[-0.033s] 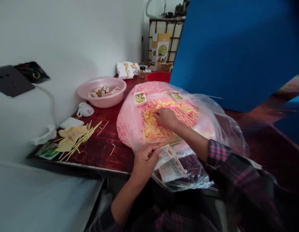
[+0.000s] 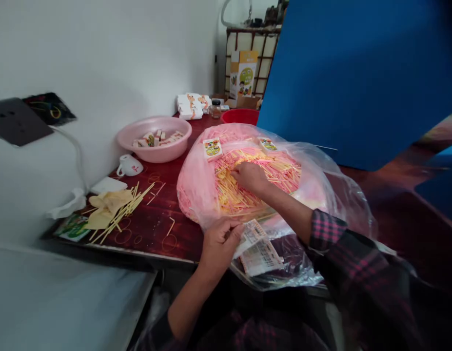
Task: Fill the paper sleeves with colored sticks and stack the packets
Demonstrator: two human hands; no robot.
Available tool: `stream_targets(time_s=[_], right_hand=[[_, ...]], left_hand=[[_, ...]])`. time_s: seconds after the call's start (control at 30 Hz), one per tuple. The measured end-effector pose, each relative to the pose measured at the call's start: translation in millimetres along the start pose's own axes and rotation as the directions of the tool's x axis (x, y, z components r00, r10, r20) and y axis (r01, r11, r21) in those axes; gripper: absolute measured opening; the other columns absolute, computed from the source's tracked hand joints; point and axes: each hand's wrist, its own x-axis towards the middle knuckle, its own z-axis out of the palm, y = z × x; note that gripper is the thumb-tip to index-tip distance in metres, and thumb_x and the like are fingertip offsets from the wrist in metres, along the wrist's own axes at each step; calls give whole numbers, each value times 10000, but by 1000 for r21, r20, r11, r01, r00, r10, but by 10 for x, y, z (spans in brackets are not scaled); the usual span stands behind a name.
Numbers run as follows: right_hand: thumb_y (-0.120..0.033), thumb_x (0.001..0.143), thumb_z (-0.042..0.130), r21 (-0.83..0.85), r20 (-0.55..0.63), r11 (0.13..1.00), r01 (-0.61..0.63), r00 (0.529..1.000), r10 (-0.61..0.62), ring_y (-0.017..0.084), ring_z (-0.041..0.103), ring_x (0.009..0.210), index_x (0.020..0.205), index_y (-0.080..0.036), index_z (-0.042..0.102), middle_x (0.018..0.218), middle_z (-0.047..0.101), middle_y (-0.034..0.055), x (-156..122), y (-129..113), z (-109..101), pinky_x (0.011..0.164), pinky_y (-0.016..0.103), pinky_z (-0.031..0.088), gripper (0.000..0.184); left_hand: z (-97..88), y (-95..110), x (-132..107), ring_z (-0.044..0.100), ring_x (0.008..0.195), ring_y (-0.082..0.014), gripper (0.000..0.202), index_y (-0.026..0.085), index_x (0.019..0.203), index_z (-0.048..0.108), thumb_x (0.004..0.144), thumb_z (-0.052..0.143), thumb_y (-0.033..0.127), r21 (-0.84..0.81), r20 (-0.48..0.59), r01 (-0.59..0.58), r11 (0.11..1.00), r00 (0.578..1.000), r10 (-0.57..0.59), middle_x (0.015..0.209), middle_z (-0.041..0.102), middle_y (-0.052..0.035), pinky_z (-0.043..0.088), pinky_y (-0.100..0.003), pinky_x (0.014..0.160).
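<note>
A wide pink basin wrapped in a clear plastic bag (image 2: 331, 195) holds a heap of thin yellow and pink sticks (image 2: 280, 173). My right hand (image 2: 250, 178) reaches into the bag and rests on the heap, its fingers bent and pinched on some sticks. My left hand (image 2: 220, 239) sits at the bag's near edge with the fingers curled closed; what they grip is hidden. A printed paper packet (image 2: 260, 253) lies inside the plastic right beside that hand. Two small picture labels (image 2: 212, 148) lie at the heap's far side.
On the dark red table (image 2: 163, 195) are a pink bowl of small boxes (image 2: 154, 139), a white cup (image 2: 128, 165), loose sticks and yellowish scraps (image 2: 112, 207), and rubber bands. A red bowl (image 2: 240, 116), a jar and stacked packets stand behind. A blue board (image 2: 357, 78) rises at right.
</note>
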Motion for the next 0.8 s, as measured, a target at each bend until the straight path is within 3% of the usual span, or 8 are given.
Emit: stream_targets(time_s=[0.13, 0.4, 0.67, 0.8], right_hand=[[-431, 950, 572, -91, 67, 993, -76, 994, 82, 314, 689, 1159, 1190, -92, 739, 1190, 743, 209, 152, -145, 24, 927, 341, 523, 447], [-202, 901, 595, -153, 157, 988, -36, 986, 61, 364, 686, 1167, 1208, -71, 731, 1215, 727, 234, 329, -175, 18, 929, 378, 539, 360], [-248, 923, 588, -150, 134, 989, -10, 991, 30, 346, 674, 1198, 1253, -104, 712, 1213, 723, 238, 362, -159, 105, 973, 386, 528, 381], [-266, 903, 639, -135, 152, 991, 6, 988, 15, 365, 701, 1125, 1146, -81, 749, 1120, 745, 251, 382, -65, 92, 930, 399, 540, 325]], left_hand=[[-33, -7, -5, 646, 781, -175, 210, 172, 822, 746, 921, 625, 314, -35, 5, 27, 999, 1000, -27, 820, 720, -50, 482, -287, 734], [-50, -57, 39, 650, 773, -177, 221, 169, 862, 768, 905, 647, 349, -94, 1, 117, 989, 993, -117, 835, 741, -57, 483, -289, 725], [-6, -70, 86, 634, 759, -172, 232, 173, 844, 764, 891, 658, 374, -119, -4, 133, 984, 991, -134, 807, 722, -45, 474, -283, 708], [1, -77, 84, 609, 733, -164, 254, 165, 846, 766, 885, 659, 392, -138, -3, 159, 978, 987, -161, 777, 699, -40, 463, -276, 685]])
